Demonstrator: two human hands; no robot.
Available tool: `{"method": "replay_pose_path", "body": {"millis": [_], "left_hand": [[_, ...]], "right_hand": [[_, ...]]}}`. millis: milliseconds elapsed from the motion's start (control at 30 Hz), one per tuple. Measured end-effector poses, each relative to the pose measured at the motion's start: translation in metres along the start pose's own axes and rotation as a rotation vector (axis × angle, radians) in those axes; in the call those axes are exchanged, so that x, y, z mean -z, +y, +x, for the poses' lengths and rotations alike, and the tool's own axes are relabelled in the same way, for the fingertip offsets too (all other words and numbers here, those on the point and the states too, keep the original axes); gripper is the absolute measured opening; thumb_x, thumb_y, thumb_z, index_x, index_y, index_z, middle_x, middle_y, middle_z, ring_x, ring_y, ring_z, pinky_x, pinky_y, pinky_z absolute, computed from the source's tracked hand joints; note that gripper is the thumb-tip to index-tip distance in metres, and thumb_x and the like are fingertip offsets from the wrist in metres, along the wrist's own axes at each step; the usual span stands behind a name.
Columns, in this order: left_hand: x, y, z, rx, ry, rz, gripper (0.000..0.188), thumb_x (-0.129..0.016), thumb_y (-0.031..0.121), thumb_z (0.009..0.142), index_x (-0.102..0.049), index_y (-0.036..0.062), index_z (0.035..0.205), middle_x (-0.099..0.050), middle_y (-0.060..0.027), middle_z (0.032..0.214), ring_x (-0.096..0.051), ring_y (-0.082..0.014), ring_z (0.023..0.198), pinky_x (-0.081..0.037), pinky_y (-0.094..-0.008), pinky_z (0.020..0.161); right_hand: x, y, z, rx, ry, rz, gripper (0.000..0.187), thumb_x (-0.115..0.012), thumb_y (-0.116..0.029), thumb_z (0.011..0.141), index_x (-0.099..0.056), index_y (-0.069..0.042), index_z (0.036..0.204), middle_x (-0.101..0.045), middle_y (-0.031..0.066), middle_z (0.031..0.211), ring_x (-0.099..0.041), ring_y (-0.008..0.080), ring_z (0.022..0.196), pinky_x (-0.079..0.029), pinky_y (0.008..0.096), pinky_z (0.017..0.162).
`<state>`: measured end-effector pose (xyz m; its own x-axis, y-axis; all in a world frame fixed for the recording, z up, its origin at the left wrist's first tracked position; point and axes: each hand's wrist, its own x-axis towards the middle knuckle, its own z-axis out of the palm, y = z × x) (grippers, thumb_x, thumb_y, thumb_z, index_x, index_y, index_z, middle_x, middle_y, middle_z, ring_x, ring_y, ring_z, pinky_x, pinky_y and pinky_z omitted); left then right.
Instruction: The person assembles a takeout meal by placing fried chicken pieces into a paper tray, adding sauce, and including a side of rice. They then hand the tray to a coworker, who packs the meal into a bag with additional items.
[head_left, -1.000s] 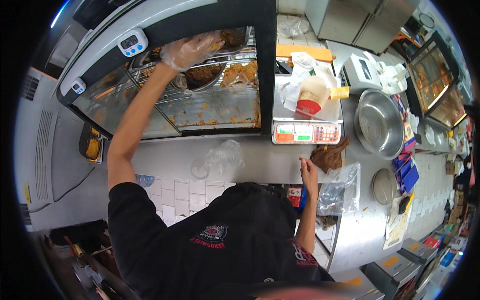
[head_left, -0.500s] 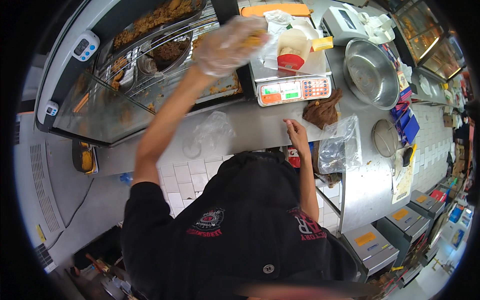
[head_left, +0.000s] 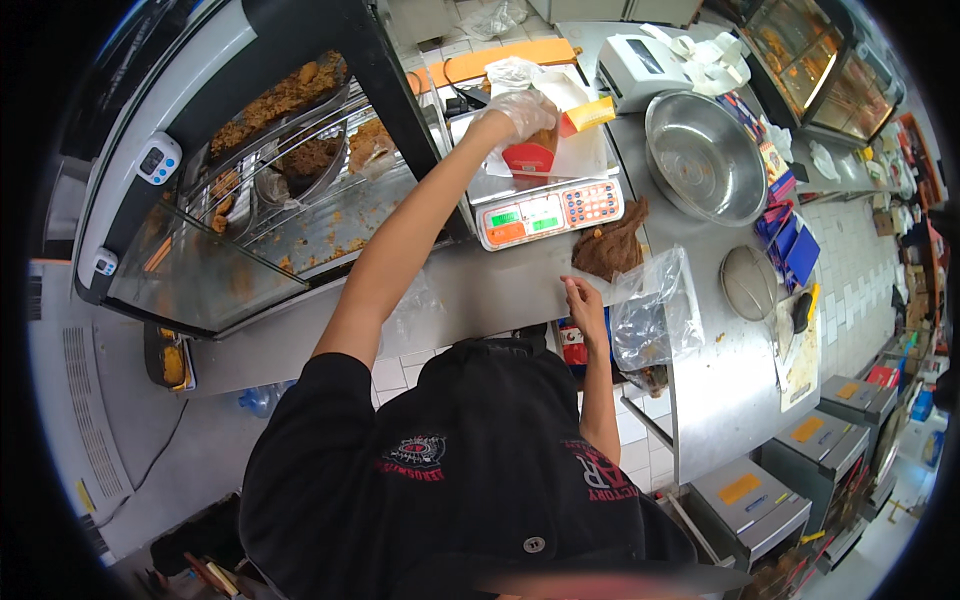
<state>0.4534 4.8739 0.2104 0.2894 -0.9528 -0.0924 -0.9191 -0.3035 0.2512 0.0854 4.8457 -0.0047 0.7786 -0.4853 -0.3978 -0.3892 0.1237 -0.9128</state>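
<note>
My left hand (head_left: 525, 115) wears a clear plastic glove and reaches into the mouth of a red and white paper box (head_left: 530, 157). Its fingers are closed on a golden-brown piece of fried food (head_left: 543, 140), partly hidden by the glove and the box wall. The box stands on white paper on a scale (head_left: 550, 213) with lit green displays. My right hand (head_left: 587, 307) is bare, held low at the counter's front edge, fingers loosely bent and thumb out, with nothing visible in it. Beside it lie a crumpled brown cloth (head_left: 612, 245) and a clear plastic bag (head_left: 650, 320).
A glass warming cabinet (head_left: 230, 260) with trays of fried food stands at the left. Rightward on the steel counter are a large metal bowl (head_left: 705, 157), a mesh strainer (head_left: 748, 283), blue folded cartons (head_left: 797, 255) and a white printer-like device (head_left: 640, 70).
My left hand has moved from beside the cabinet, rightward and into the red box, carrying the fried piece. My right hand stays by the counter edge; the whole view has shifted slightly.
</note>
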Motion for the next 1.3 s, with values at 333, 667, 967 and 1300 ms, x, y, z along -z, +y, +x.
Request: {"method": "replay_pose_path", "body": {"millis": [333,667,967,1300], "left_hand": [[0.087,0.042,-0.22,0.137,1.046,0.396,0.023,-0.066,0.023,0.099,-0.073,0.0169,0.119,-0.072,-0.0062,0.125,-0.065,-0.0265,0.124,-0.057,-0.0419,0.099],[0.163,-0.128,-0.279,0.632,0.54,0.467,0.034,-0.05,0.036,0.107,-0.07,0.0136,0.123,-0.07,-0.0096,0.128,-0.062,-0.032,0.123,-0.049,-0.041,0.106],[0.162,-0.137,-0.28,0.681,0.516,0.385,0.036,-0.05,0.037,0.107,-0.066,0.0119,0.128,-0.067,-0.0097,0.132,-0.061,-0.0318,0.124,-0.048,-0.0416,0.108],[0.186,-0.201,-0.355,0.888,0.421,0.485,0.04,-0.049,0.038,0.107,-0.062,0.01,0.133,-0.064,-0.0099,0.136,-0.06,-0.0315,0.125,-0.046,-0.0423,0.11]], "right_hand": [[0.017,-0.007,0.018,0.015,-0.019,0.026,0.034,-0.061,-0.03,0.106,-0.071,-0.002,0.121,-0.051,-0.0071,0.074,-0.043,0.0042,0.066,-0.036,0.0231,0.059],[-0.018,-0.043,0.033,0.097,-0.194,-0.072,0.034,-0.059,-0.031,0.107,-0.07,-0.002,0.123,-0.047,-0.0075,0.071,-0.04,0.0045,0.061,-0.033,0.023,0.055],[-0.04,-0.027,0.026,0.077,-0.292,-0.081,0.035,-0.059,-0.035,0.107,-0.071,-0.008,0.126,-0.045,-0.0087,0.069,-0.036,0.0016,0.055,-0.028,0.0206,0.049],[-0.013,0.008,0.011,-0.051,-0.102,0.04,0.036,-0.059,-0.034,0.108,-0.071,-0.004,0.125,-0.042,-0.0099,0.07,-0.033,0.0017,0.058,-0.025,0.0218,0.051]]}}
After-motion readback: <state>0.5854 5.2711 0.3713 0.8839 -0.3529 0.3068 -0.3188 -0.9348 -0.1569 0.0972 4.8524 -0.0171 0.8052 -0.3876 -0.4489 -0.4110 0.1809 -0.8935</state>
